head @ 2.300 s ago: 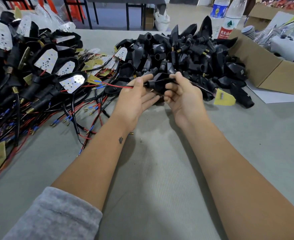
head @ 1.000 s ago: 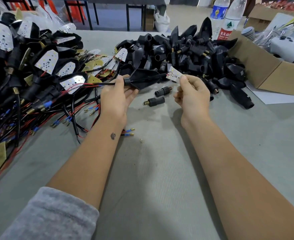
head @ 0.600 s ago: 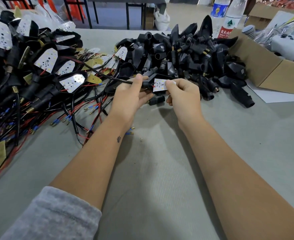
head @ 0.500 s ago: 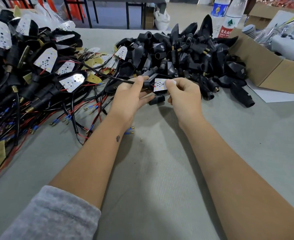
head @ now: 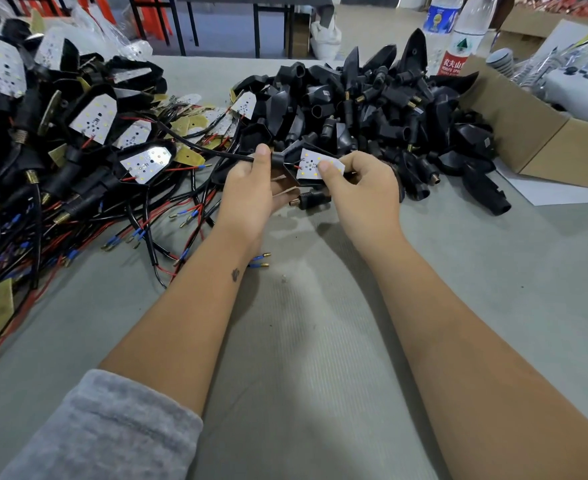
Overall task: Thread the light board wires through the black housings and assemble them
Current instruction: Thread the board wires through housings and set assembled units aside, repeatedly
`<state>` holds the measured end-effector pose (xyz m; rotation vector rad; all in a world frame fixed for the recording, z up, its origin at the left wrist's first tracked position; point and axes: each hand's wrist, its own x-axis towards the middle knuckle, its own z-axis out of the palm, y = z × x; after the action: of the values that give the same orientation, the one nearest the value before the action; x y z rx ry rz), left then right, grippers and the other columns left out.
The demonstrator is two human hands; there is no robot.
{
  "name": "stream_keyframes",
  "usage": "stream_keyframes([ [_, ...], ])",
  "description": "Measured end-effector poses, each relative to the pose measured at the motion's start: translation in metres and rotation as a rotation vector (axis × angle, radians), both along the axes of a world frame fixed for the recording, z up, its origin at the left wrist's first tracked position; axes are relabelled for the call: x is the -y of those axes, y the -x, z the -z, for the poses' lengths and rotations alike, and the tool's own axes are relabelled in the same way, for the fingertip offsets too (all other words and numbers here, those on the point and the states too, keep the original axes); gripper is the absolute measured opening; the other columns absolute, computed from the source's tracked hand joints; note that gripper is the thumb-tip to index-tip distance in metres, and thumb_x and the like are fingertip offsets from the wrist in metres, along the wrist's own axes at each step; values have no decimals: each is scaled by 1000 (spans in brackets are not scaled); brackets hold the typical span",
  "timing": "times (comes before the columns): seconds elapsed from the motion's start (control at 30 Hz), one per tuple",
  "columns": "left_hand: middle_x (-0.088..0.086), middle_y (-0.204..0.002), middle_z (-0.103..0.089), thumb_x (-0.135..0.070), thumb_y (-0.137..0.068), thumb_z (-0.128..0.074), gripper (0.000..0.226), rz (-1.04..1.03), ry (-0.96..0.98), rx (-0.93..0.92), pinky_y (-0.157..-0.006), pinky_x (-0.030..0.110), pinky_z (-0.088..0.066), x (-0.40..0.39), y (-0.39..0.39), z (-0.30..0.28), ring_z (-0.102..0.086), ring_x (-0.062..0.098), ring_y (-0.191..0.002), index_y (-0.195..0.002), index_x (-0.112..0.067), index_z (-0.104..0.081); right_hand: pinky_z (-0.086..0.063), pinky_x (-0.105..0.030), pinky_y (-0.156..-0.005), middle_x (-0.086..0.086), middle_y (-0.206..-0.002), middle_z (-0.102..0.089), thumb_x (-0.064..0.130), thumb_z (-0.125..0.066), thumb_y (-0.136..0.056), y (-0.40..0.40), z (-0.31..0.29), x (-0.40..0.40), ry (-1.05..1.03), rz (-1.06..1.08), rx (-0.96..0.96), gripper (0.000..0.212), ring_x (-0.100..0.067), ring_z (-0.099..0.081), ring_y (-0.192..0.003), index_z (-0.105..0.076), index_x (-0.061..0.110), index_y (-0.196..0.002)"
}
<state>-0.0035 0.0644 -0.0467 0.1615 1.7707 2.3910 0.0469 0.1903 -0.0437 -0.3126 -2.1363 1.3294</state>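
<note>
The left hand [head: 251, 188] holds the black plastic housing [head: 287, 169] steady at its neck; just beside it, the right hand [head: 361, 188] pinches the white light board [head: 311, 165], probably to seat it.

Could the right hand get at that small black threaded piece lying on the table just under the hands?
Probably yes. The small black threaded piece lies on the table right below the right hand, nothing over it. But that hand is pinching the light board, so it would have to let go first.
</note>
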Motion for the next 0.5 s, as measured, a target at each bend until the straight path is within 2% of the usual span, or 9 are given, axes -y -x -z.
stream_keyframes([
  [0.13,11,-100,-74,-32,-107,-34,36,-2,-27,1,-73,29,-59,0,-1,-1,-73,21,-92,-106,-8,-60,-35,-27,-58,4,-59,-53,33,-70,-86,0,3,0,-85,27,40,36,-10,-43,-58,-50,14,-62],
  [0.23,9,-97,-74,-32,-107,-34,36,-30,-7,-1,-70,28,-58,2,-1,-1,-73,20,-89,-101,-11,-62,-32,-22,-54,8,-59,-46,35,-75,-78,-1,2,3,-100,74,13,39,-6,-40,-56,-43,16,-66],
  [0.3,8,-95,-74,-33,-107,-33,38,-50,16,-10,-68,28,-57,3,-2,-2,-73,19,-88,-96,-14,-64,-37,-19,-57,7,-67,-51,32,-79,-75,-2,1,5,-67,49,6,41,-4,-46,-60,-40,21,-77],
  [0.37,8,-93,-74,-36,-107,-30,44,-68,58,-35,-66,28,-57,3,-3,-3,-73,20,-86,-91,-17,-67,-49,-33,-66,1,-74,-57,29,-82,-73,-4,0,5,33,-67,53,44,-14,-56,-68,-40,25,-86],
  [0.43,12,-98,-74,-38,-107,-28,48,-86,100,-62,-72,35,-60,4,-3,-3,-72,27,-92,-89,-20,-69,-53,-43,-66,-1,-73,-57,28,-84,-72,-5,-1,5,78,-169,121,39,-15,-56,-63,-49,22,-87],
  [0.5,16,-107,-71,-40,-107,-28,50,-108,134,-75,-89,49,-56,4,-3,-4,-67,34,-103,-86,-23,-70,-53,-49,-62,-3,-67,-55,30,-84,-73,-6,-2,7,35,-216,139,37,-16,-50,-59,-54,10,-77],
])
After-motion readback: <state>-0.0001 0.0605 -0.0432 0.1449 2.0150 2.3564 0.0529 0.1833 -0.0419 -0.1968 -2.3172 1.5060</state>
